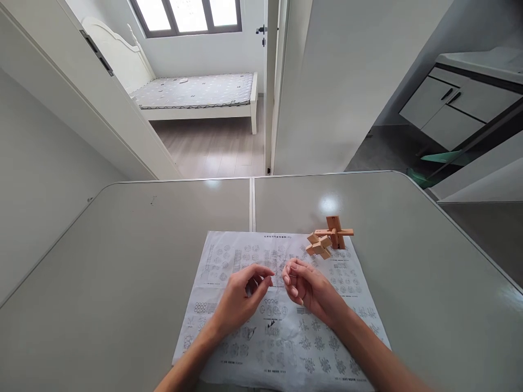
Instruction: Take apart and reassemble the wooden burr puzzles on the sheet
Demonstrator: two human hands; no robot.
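My left hand (248, 288) hovers over a printed paper sheet (220, 340), its fingers loosely curved, with a small gap between thumb and forefinger. Facing it across a narrow gap is my right hand (308, 286), palm turned inward, its fingers loosely bent and apart. I see nothing held in either hand. Just beyond the right hand, a small light wooden interlocking puzzle (318, 246) rests near the sheet's upper right corner. Behind it stands a larger reddish-brown wooden burr puzzle (334, 232) made of crossed flat pieces. Rows of small diagrams cover the sheet.
The sheet lies on a grey-beige table (102, 283) with a pale seam (252, 204) down its middle. Past the far edge, a doorway opens on a room with a white-framed bed (200, 92). A white cabinet (461, 103) stands at the far right.
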